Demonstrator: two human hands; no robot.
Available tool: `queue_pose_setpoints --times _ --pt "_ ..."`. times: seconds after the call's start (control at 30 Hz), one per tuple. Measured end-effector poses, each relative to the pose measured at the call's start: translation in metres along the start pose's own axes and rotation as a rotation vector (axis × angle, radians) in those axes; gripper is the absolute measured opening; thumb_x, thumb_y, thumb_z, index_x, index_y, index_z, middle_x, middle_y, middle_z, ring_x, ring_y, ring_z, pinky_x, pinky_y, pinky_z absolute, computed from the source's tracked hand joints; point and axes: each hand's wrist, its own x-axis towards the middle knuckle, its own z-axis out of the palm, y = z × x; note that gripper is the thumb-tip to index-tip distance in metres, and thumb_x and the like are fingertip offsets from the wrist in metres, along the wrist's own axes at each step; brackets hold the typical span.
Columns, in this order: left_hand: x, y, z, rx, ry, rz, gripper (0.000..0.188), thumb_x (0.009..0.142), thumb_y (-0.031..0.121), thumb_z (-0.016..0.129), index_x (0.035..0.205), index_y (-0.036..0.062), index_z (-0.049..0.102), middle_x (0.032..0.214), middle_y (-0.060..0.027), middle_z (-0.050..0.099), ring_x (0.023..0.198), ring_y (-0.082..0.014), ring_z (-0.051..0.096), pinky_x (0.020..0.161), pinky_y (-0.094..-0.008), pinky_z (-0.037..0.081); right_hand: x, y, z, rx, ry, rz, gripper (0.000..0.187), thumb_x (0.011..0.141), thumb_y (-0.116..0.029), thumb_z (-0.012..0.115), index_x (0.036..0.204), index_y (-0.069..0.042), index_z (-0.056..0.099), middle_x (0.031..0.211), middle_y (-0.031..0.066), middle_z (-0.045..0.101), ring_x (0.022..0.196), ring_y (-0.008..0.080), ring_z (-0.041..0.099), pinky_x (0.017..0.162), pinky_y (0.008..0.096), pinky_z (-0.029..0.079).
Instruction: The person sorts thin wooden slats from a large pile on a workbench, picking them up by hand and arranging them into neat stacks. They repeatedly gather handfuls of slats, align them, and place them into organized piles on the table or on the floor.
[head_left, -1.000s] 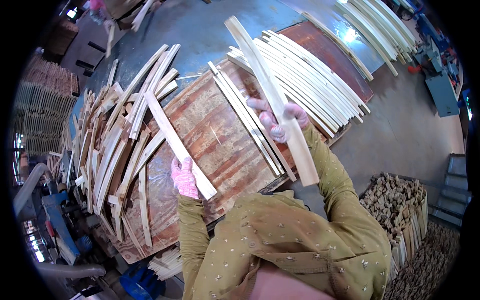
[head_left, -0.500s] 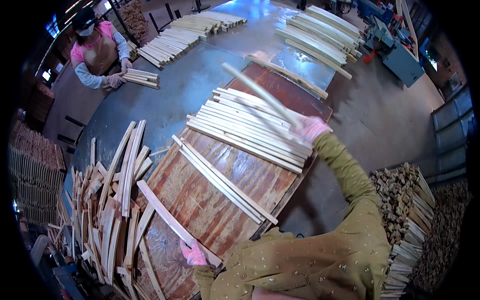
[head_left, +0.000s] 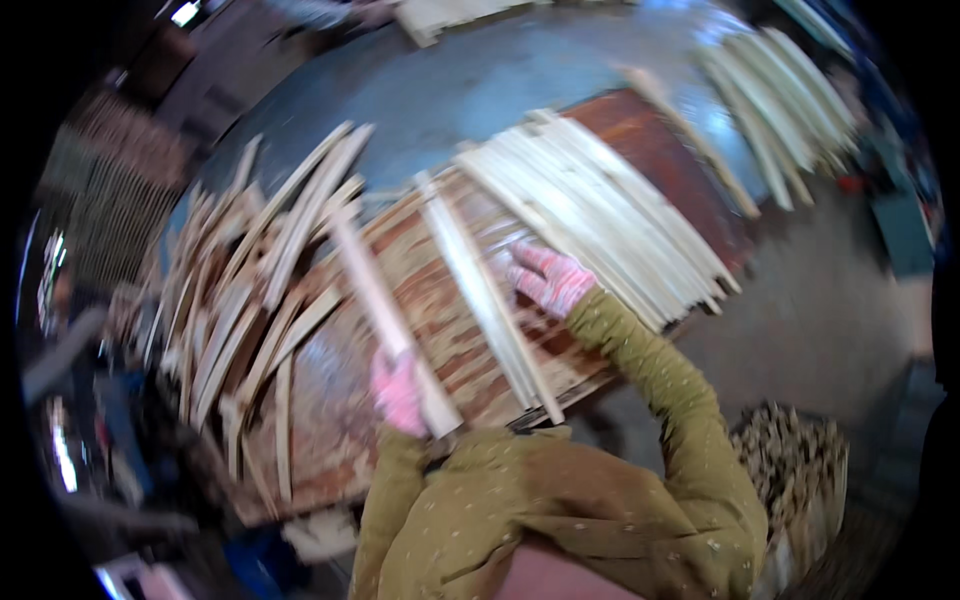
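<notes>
My left hand [head_left: 398, 392], in a pink-and-white glove, is closed around the near part of a wooden strip [head_left: 372, 275] that slants away over the worktable [head_left: 330, 365]. My right hand [head_left: 550, 278], gloved alike, has its fingers stretched out and holds nothing. It is over the brown tabletop, between a few narrow strips [head_left: 478, 285] lying close together and a wide row of pale strips [head_left: 610, 215] laid side by side. Motion blurs the picture, so whether the right fingertips touch the table I cannot tell.
At the left lies a jumbled heap of wooden strips [head_left: 235, 300]. More strips [head_left: 780, 95] lie at the far right, and a single strip [head_left: 690, 140] crosses the red-brown board's edge. A co-worker's sleeve [head_left: 315, 12] shows at the top. Stacked wood [head_left: 790, 455] stands at lower right.
My right hand has let go of the strip it was swinging over the row and has come back left and nearer. The left hand keeps its strip. The whole view has shifted.
</notes>
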Motion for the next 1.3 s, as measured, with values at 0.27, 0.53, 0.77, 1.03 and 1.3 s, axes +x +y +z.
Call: queue_pose_setpoints --times 0.27,0.53,0.77,1.03,1.3 --pt "-0.05 0.037 0.053 0.222 -0.508 0.281 0.047 0.096 0.016 0.057 0.138 -0.0028 0.044 0.118 -0.0119 0.061 0.104 -0.0137 0.058 0.092 -0.0279 0.046 0.028 0.002 0.091 0.701 -0.242 0.107 0.061 0.078 -0.017 0.078 0.13 -0.004 0.05 0.088 0.0045 0.062 0.075 0.0107 0.057 0.069 0.0251 0.052" --pt "-0.015 -0.058 0.023 0.143 -0.421 -0.294 0.048 0.096 0.028 0.056 0.134 -0.0004 0.047 0.118 -0.0159 0.062 0.103 -0.0201 0.059 0.088 -0.0307 0.047 -0.011 0.093 -0.001 0.778 -0.302 0.221 0.043 0.088 -0.026 0.064 0.121 0.0 0.055 0.099 0.0161 0.067 0.08 0.0193 0.066 0.069 0.0337 0.057" --pt "-0.028 -0.082 0.069 0.221 -0.739 0.088 0.058 0.093 0.026 0.054 0.141 -0.0001 0.035 0.136 -0.0168 0.051 0.124 -0.0242 0.048 0.105 -0.0349 0.037 -0.001 0.033 0.074 -0.607 -0.079 0.348 0.07 0.086 -0.056 0.055 0.137 -0.009 0.047 0.118 0.0214 0.062 0.11 0.0375 0.058 0.097 0.0425 0.044" --pt "0.02 -0.022 -0.022 0.258 -0.565 -0.002 0.051 0.095 0.037 0.056 0.136 0.0062 0.048 0.103 -0.0056 0.063 0.084 -0.0127 0.06 0.077 -0.0286 0.05 -0.009 0.03 0.104 -0.846 0.078 0.262 0.108 0.077 -0.063 0.064 0.151 -0.006 0.011 0.138 0.0281 0.044 0.123 0.0413 0.048 0.103 0.0459 0.039" --pt "0.161 -0.06 -0.246 0.695 0.151 0.378 0.052 0.094 0.023 0.058 0.137 -0.002 0.044 0.129 -0.0172 0.055 0.113 -0.0248 0.056 0.098 -0.0346 0.044 -0.016 0.136 0.062 -0.118 0.26 0.166 0.064 0.082 -0.028 0.075 0.138 -0.009 0.048 0.115 0.0143 0.066 0.106 0.0232 0.062 0.097 0.0343 0.045"
